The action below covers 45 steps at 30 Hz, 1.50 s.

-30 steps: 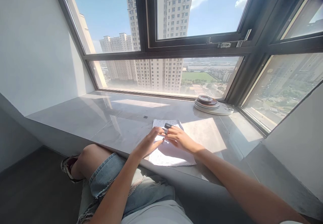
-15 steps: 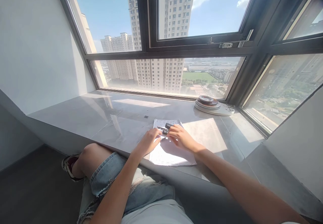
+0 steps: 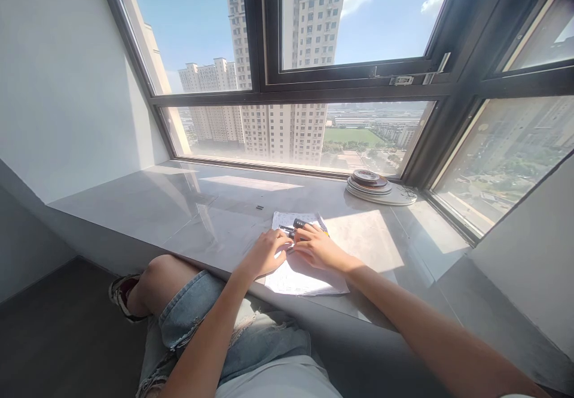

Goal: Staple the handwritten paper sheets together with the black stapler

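My left hand (image 3: 268,252) and my right hand (image 3: 319,247) meet fingertip to fingertip above the white printed paper (image 3: 293,278) on the sill. Both have curled fingers, closed around something small and dark that I cannot make out. Just beyond the fingertips lies a black cylindrical object (image 3: 299,223). Beside it a thin black piece (image 3: 285,228) shows, partly covered by my fingers. A bit of yellow (image 3: 326,233) peeks out behind my right hand, its kind hidden.
Two small dark sticks (image 3: 259,207) lie on the grey sill (image 3: 224,224), left of the paper. A stack of round plates or discs (image 3: 368,186) stands by the window corner. The window frame (image 3: 291,95) bounds the far side. My bent knee (image 3: 165,266) is below the front edge.
My hands have drawn closer together and slightly nearer to me, so their fingertips now meet. A yellow bit has come into view behind my right hand.
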{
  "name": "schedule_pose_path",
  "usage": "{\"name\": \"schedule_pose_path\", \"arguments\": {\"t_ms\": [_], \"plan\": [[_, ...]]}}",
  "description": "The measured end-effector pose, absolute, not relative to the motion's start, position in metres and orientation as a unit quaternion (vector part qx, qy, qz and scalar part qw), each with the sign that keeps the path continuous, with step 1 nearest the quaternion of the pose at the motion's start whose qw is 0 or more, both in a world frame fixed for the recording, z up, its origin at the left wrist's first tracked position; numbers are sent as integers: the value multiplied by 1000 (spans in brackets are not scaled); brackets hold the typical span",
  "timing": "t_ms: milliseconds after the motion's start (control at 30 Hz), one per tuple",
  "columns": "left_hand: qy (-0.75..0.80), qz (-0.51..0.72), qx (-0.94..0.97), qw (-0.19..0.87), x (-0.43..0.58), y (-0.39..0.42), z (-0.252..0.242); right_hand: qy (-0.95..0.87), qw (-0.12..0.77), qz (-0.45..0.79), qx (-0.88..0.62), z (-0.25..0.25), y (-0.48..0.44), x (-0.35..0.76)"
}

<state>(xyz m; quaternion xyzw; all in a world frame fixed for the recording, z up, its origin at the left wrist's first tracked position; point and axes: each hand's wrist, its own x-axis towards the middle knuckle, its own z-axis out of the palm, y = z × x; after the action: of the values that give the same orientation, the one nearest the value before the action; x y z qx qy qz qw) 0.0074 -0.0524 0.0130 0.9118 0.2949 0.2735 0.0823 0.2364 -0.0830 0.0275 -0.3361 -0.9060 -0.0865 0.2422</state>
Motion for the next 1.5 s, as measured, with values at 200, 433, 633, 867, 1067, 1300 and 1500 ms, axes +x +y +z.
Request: {"name": "schedule_pose_path", "arguments": {"t_ms": [200,433,633,867,1067,1300,1500], "plan": [[302,279,907,96,6,-53,12,-909,223,-95,-339,25,-81,235],[303,284,904,102,6,-49,8,-915,203,-109,-331,31,-86,236],[319,270,900,126,6,-48,8,-827,295,-162,-451,33,-78,250],[320,263,900,136,4,-48,8,-717,334,-190,-581,33,-63,271],[316,263,901,138,4,-48,7,-650,226,-171,-705,22,-50,300],[321,265,899,138,4,-48,6,-645,121,-33,-754,8,-42,317],[319,265,899,142,3,-47,7,-613,102,-48,-782,3,-42,320]]}}
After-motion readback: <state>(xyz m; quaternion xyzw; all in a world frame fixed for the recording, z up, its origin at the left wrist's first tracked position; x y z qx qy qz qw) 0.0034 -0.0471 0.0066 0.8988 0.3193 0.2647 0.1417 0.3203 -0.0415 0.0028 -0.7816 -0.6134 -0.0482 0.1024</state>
